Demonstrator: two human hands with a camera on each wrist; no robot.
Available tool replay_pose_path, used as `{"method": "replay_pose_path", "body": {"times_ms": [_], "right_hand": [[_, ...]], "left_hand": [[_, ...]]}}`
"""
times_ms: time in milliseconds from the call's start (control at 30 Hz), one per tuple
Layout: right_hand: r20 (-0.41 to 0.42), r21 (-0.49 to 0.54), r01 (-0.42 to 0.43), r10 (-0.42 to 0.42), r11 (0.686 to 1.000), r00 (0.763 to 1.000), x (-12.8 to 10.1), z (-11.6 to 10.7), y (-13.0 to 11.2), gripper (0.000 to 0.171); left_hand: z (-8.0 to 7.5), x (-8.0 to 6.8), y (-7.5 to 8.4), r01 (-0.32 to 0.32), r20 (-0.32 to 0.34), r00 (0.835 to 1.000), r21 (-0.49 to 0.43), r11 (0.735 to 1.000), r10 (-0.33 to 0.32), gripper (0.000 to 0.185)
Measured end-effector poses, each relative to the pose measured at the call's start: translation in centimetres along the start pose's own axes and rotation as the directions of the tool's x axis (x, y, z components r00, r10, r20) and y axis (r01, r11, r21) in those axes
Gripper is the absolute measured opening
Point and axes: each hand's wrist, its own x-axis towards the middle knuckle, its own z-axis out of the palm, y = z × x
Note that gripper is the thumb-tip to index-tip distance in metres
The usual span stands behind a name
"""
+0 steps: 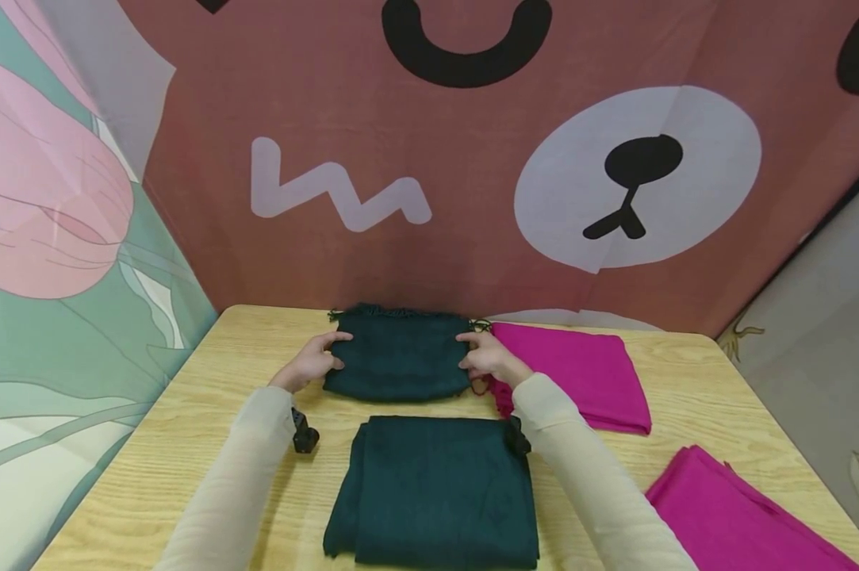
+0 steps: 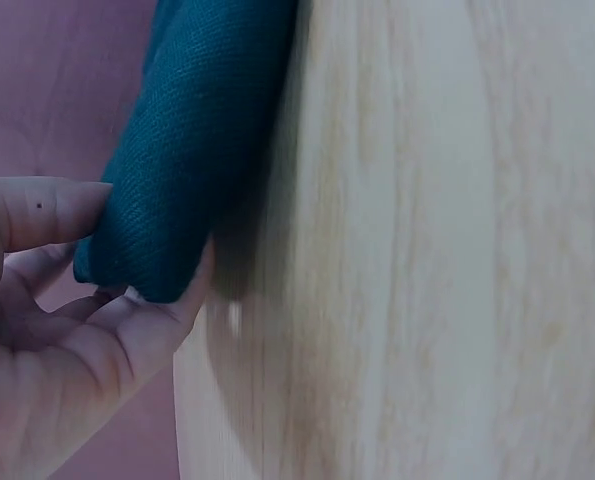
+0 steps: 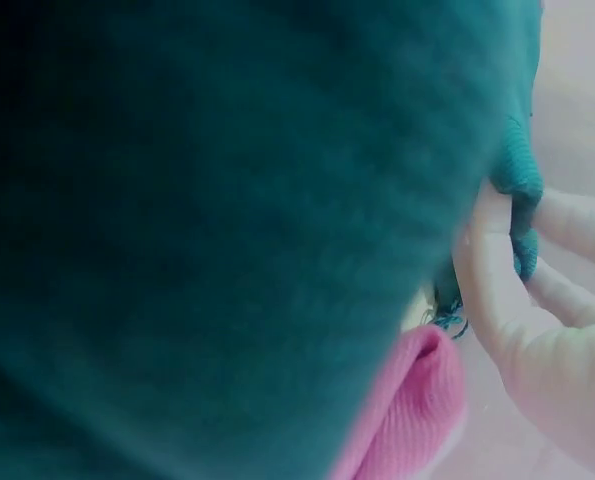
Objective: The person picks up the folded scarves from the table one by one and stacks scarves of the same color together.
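Both ends of the fringed green cloth in head view: grips them with left hand and right hand, near the far edge of the table, beside a pink cloth. In left wrist view, pinches one between thumb and fingers. In right wrist view, clasps the other.

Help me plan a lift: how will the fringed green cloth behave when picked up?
The fringed green cloth will probably flop: its lower edge bows between the left hand and right hand. It may grip well, since its surface looks textured up close. The loose fringe along its far edge might snag.
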Motion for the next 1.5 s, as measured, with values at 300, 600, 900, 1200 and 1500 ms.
{"method": "replay_pose_path", "body": {"times_ms": [300, 600, 900, 1200, 1500], "right_hand": [[-0.027, 0.009, 0.026, -0.026, 1.000, 0.999, 0.2, 0.3, 0.2, 0.051], [-0.066, -0.006, 0.025, -0.025, 1.000, 0.998, 0.4, 0.3, 0.3, 0.048], [-0.085, 0.011, 0.092, -0.090, 0.996, 0.992, 0.0, 0.1, 0.0, 0.052], [-0.111, 0.024, 0.074, -0.071, 0.997, 0.991, -0.2, -0.3, -0.7, 0.054], [-0.087, 0.045, 0.070, -0.066, 0.997, 0.994, -0.6, -0.6, -1.3, 0.054]], "left_hand": [[0.1, -0.1, 0.4, 0.011, -0.005, 1.000, -0.017, 1.000, -0.011, 0.055], [0.1, -0.2, 0.7, -0.027, -0.014, 1.000, -0.005, 1.000, 0.027, 0.057], [-0.3, -0.3, 0.7, -0.053, -0.012, 0.999, -0.027, 0.998, 0.053, 0.063], [-0.5, -0.1, 1.1, -0.024, -0.020, 1.000, -0.056, 0.998, 0.023, 0.064], [-0.7, -0.5, 1.7, -0.052, -0.021, 0.998, -0.065, 0.996, 0.051, 0.063]]}}
